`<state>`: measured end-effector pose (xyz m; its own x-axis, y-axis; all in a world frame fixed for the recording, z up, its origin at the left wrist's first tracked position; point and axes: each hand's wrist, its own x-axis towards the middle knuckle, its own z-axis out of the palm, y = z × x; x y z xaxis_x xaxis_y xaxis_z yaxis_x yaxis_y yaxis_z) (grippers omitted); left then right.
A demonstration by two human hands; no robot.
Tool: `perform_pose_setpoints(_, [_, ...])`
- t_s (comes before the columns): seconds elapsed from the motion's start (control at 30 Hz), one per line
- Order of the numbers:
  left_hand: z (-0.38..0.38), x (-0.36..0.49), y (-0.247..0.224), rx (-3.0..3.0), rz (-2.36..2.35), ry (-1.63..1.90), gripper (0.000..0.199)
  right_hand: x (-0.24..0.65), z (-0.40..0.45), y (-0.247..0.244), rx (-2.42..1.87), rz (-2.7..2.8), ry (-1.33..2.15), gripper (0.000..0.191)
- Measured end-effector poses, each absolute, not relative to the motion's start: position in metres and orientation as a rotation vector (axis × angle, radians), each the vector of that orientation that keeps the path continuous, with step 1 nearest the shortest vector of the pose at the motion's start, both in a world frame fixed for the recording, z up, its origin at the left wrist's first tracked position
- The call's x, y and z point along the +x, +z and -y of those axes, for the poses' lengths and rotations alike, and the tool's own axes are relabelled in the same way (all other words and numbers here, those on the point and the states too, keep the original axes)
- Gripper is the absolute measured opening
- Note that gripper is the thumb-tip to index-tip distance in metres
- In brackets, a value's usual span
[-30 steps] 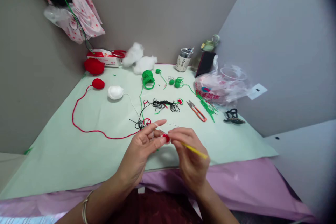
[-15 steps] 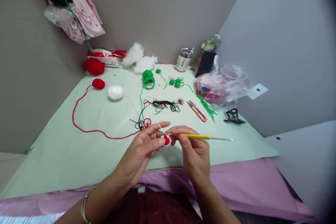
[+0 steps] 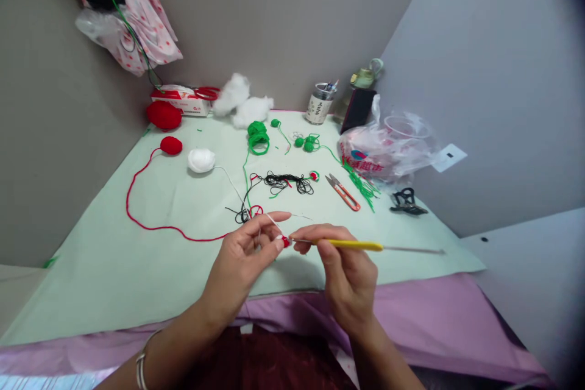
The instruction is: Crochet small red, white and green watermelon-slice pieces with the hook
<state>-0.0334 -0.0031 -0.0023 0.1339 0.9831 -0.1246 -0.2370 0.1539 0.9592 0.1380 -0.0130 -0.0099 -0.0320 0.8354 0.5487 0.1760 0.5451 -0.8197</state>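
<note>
Between the thumb and fingers of my left hand (image 3: 249,253) is a small red and white crochet piece (image 3: 286,242), partly hidden by the fingertips. White yarn passes over my raised left index finger and leads back to a white yarn ball (image 3: 202,161). My right hand (image 3: 345,262) grips a crochet hook (image 3: 354,245) by its yellow handle, its tip at the edge of the piece. Past my hands lies a tangle of black yarn (image 3: 287,181) beside a small red, white and green crocheted bit (image 3: 314,176).
Red yarn balls (image 3: 171,145) sit at the left, their strand looping across the table. Orange thread snips (image 3: 342,192), green yarn strands (image 3: 361,184), a black claw clip (image 3: 408,202) and a plastic bag (image 3: 384,149) lie at the right. White stuffing (image 3: 253,111) and a pen cup (image 3: 320,103) stand behind.
My right hand has shifted right with the hook, whose free end now reaches farther right. The crochet piece has turned in my left fingers and shows less of its face.
</note>
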Motion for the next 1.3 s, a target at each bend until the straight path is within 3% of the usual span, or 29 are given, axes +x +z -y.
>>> perform_pose_setpoints(0.17, [0.005, -0.028, 0.001, 1.193, -1.158, 1.259, 0.025, 0.134, 0.017, -0.012, -0.817, 1.771, 0.25, 0.024])
perform_pose_setpoints(0.37, [0.008, -0.023, 0.004, 1.087, -1.187, 1.295, 0.022, 0.132, 0.021, -0.03, -0.845, 1.85, 0.002, 0.034])
perform_pose_setpoints(0.47, [0.009, -0.024, 0.001, 0.896, -1.04, 1.209, 0.038, 0.13, 0.019, -0.036, -0.832, 1.821, -0.052, 0.039])
perform_pose_setpoints(0.57, [0.009, -0.025, -0.002, 0.743, -0.905, 1.093, 0.047, 0.13, 0.016, -0.032, -0.888, 1.674, 0.154, 0.029])
perform_pose_setpoints(0.7, [0.007, -0.027, -0.001, 0.769, -0.877, 1.086, 0.03, 0.13, 0.011, -0.022, -0.929, 1.363, 0.559, 0.023])
perform_pose_setpoints(0.8, [0.005, -0.028, -0.001, 0.828, -0.882, 1.112, 0.028, 0.131, 0.009, -0.019, -0.895, 1.237, 0.772, 0.021])
perform_pose_setpoints(1.13, [0.003, -0.026, 0.005, 0.745, -0.84, 1.074, 0.046, 0.132, 0.006, -0.019, -0.835, 1.133, 0.992, 0.02])
perform_pose_setpoints(1.3, [0.003, -0.028, 0.007, 0.7, -0.806, 1.054, 0.041, 0.133, 0.002, -0.016, -0.792, 1.077, 1.095, 0.024])
